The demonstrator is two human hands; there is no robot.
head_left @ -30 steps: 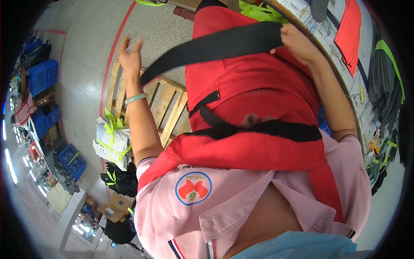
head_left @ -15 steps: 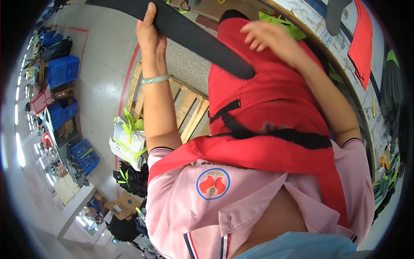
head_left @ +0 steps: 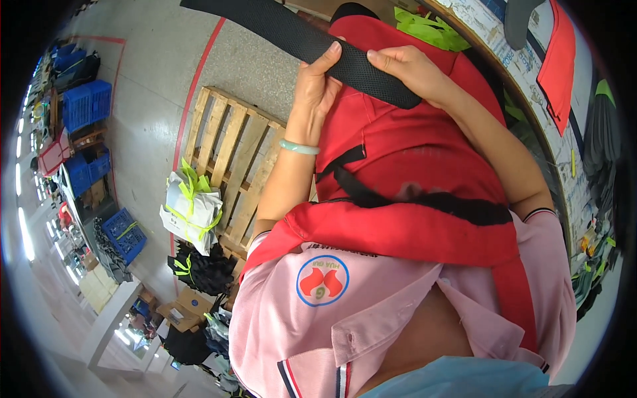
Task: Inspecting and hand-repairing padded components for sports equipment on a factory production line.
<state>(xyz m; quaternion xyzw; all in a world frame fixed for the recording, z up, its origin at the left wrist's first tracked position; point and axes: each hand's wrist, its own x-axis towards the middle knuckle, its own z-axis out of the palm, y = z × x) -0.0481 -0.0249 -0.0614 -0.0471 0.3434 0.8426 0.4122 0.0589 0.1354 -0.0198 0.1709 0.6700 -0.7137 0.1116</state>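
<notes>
A long black mesh-fabric strip (head_left: pixel 265 30) slants across above my lap, its rounded end at the right and its other end up at the far left. My left hand (head_left: pixel 317 83) pinches it near the middle, thumb on top and fingers beneath. Closer to the rounded end, my right hand (head_left: pixel 417 74) also grips the strip, thumb over the upper edge and the other fingers largely hidden behind it. Under both hands lies my red apron (head_left: pixel 424 152).
At the right stands a work table (head_left: pixel 531 86) bearing a coral-red fabric piece (head_left: pixel 557 66) and dark grey strips (head_left: pixel 600 139). A wooden pallet (head_left: pixel 229 146) lies on the floor at the left, near a tied white bundle (head_left: pixel 192 209). Blue crates (head_left: pixel 87 106) stand farther left.
My left hand has moved right and down along with the strip, nearer my right hand. My right hand, free before, has taken hold of the strip near its rounded end.
</notes>
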